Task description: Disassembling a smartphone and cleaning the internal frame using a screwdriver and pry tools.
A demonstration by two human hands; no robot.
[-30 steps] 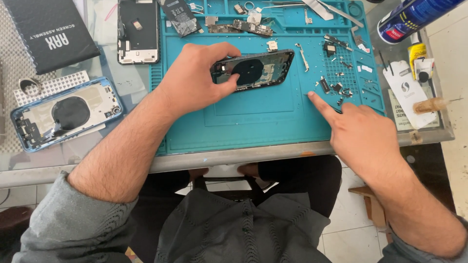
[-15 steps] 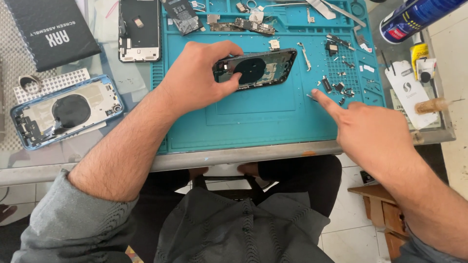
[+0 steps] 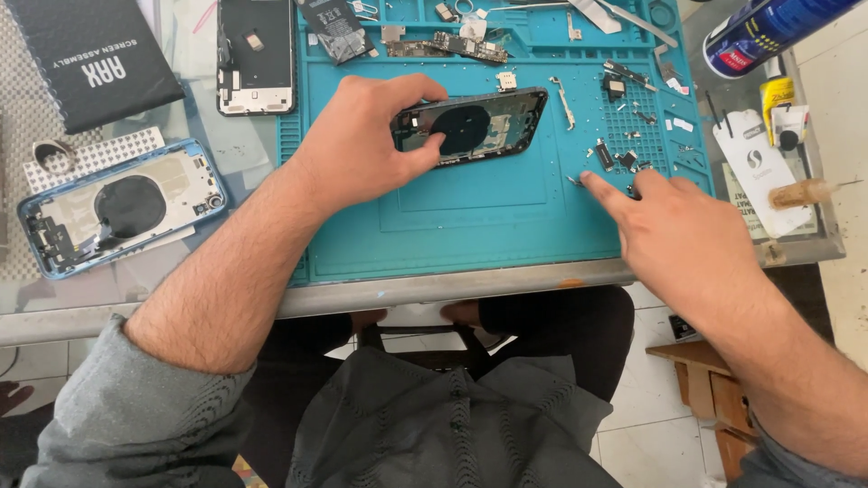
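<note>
A glass-topped table (image 3: 163, 280) fills the upper part of the view, and a teal repair mat (image 3: 479, 217) covers most of its middle and right side. A dark flat box (image 3: 86, 54) lies at the table's far left corner. Below it rests a blue phone housing (image 3: 117, 208), opened face up, with a round black coil at its centre. A black phone screen (image 3: 256, 54) lies inner side up, just off the mat's upper left edge. A blue spray can (image 3: 768, 32) lies on its side at the upper right.

The left hand (image 3: 362, 145) sits on the mat with thumb and fingers closed around the left end of a black phone housing (image 3: 475, 126), which lies open side up in the upper middle of the mat, slightly tilted. The right hand (image 3: 678, 235) rests at the mat's right edge, most fingers curled in and the index finger (image 3: 604, 188) stretched out, its tip touching the mat at a tiny screw (image 3: 575, 181); it grips nothing. Just beyond that fingertip, small loose parts (image 3: 628, 158) lie scattered over the mat's right section. A circuit board (image 3: 466, 45) and tweezers (image 3: 633, 20) lie along the mat's top edge.
</note>
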